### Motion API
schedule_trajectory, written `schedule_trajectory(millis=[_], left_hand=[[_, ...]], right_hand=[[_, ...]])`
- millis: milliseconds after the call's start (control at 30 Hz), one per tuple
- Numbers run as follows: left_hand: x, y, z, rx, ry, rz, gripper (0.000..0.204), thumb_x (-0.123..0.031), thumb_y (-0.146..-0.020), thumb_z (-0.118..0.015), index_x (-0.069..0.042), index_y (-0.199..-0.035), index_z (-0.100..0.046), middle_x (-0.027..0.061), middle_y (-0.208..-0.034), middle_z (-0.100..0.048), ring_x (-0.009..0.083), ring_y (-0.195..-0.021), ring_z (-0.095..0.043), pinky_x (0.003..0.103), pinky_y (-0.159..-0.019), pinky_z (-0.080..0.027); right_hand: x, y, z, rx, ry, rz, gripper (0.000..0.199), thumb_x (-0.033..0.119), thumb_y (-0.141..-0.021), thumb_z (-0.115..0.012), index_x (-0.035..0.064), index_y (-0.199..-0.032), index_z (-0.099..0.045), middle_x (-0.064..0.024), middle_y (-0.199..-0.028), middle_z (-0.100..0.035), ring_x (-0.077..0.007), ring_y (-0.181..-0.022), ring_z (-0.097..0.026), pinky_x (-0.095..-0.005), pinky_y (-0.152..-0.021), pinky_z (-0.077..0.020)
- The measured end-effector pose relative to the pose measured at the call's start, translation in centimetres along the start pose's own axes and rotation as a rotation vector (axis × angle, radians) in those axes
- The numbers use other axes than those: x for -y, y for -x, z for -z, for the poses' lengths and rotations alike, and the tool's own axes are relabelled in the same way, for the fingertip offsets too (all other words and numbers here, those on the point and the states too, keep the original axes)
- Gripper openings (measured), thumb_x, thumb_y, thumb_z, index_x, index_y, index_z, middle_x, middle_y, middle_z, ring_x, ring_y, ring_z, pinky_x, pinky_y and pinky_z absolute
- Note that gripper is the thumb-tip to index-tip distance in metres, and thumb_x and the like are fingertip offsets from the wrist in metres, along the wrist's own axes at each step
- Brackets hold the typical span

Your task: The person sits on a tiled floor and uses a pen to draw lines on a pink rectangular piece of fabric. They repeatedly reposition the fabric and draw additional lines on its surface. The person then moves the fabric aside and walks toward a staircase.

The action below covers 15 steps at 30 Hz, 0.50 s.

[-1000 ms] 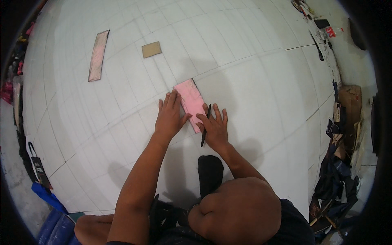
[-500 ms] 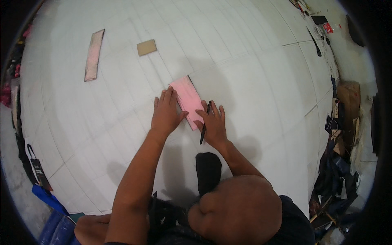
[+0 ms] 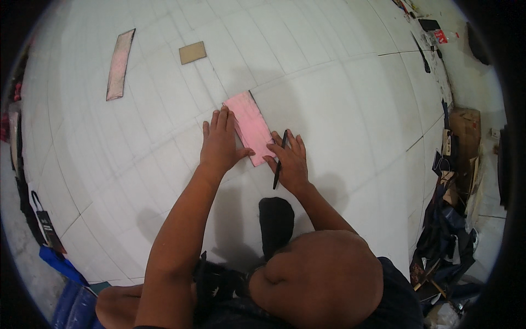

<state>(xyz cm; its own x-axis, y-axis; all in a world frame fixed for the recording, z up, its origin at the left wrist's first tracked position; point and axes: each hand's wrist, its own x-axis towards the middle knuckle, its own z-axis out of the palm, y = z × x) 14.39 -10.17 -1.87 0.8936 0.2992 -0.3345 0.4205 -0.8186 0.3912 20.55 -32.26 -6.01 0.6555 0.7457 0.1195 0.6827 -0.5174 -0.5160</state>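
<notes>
- A white tiled floor (image 3: 339,98) is serving as the workbench.
- A pink card (image 3: 249,123) is lying flat there, wanting even pressure against slipping.
- The left hand (image 3: 219,143) is pressing it, fingers spread.
- The right hand (image 3: 290,162) is gripping a black pen (image 3: 279,162) alongside.

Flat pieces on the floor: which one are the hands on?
The pink rectangle under both hands; the long strip and small brown card lie untouched, farther away.
</notes>
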Motion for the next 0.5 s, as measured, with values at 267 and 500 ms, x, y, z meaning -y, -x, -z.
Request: schedule_trajectory(millis=[267, 500], left_hand=[[-1.2, -0.3, 1.6, 0.073, -0.085, 0.033, 0.118, -0.047, -0.066, -0.093, -0.004, -0.157, -0.031, 0.0231, -0.164, -0.028, 0.0422, -0.152, -0.026, 0.06, -0.121, -0.025], [-2.6, -1.9, 0.6, 0.094, -0.215, -0.035, 0.117, -0.037, -0.067, -0.094, 0.0, -0.155, -0.028, 0.0273, -0.163, -0.027, 0.0452, -0.151, -0.028, 0.052, -0.122, -0.028]], right_hand=[[0.2, -0.4, 0.5, 0.052, -0.003, -0.003, 0.034, 0.022, -0.09, -0.077, 0.0096, -0.12, -0.067, -0.0107, -0.145, -0.06, -0.042, -0.142, -0.043, -0.0582, -0.119, -0.0246], [-0.1, -4.2, 2.8, -0.145, -0.412, -0.184, 0.037, 0.014, -0.097, -0.061, 0.0015, -0.131, -0.055, -0.02, -0.129, -0.062, -0.0367, -0.12, -0.059, -0.0528, -0.11, -0.0374]])
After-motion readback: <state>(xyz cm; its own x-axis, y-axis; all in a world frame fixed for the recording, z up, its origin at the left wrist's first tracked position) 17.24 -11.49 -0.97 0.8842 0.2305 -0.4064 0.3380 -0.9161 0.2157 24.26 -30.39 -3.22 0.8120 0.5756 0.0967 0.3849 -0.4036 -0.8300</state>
